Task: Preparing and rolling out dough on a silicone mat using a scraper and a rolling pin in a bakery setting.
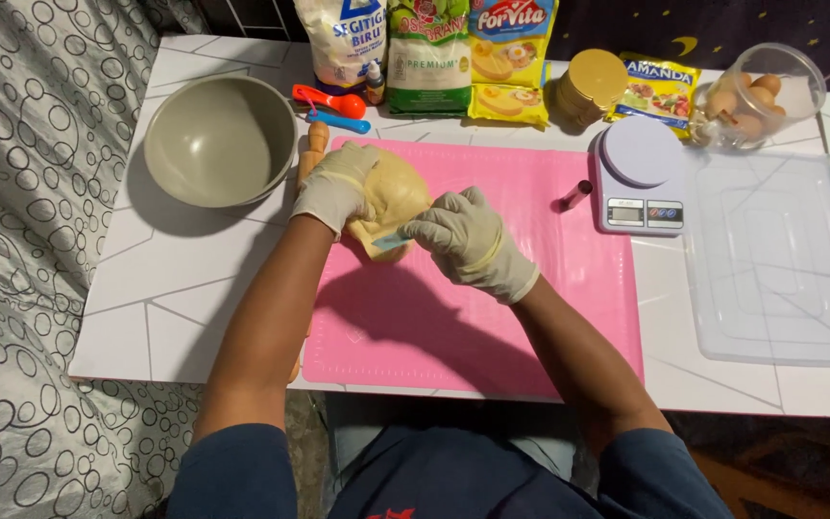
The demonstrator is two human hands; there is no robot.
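**Head view: gloved hands on a lump of dough, scraper at its edge**

Head camera looks straight down on a white table [194,298] with a pink mat [530,288] laid on it. I see the dough [398,197], a pale round lump, sitting near the mat's top left corner. The left hand [336,185], gloved, cups the dough's left side with fingers curled around it. The right hand [468,240], also gloved, pinches a small light-blue scraper [391,240] between closed fingertips and presses it against the dough's near edge.

A grey bowl [221,139] stands just left of the mat, and a wooden rolling pin [312,154] lies between bowl and dough, partly hidden by the left hand. A digital scale [638,178] rests at the mat's right edge, with a clear plastic tray [780,259] beyond it.

My worry is the scraper: I judge the blade could slip off the soft dough toward the left glove's fingers, which sit close by. The dough also lies near the mat's edge, so a hard push could slide it onto the bare table, or knock the rolling pin rolling.
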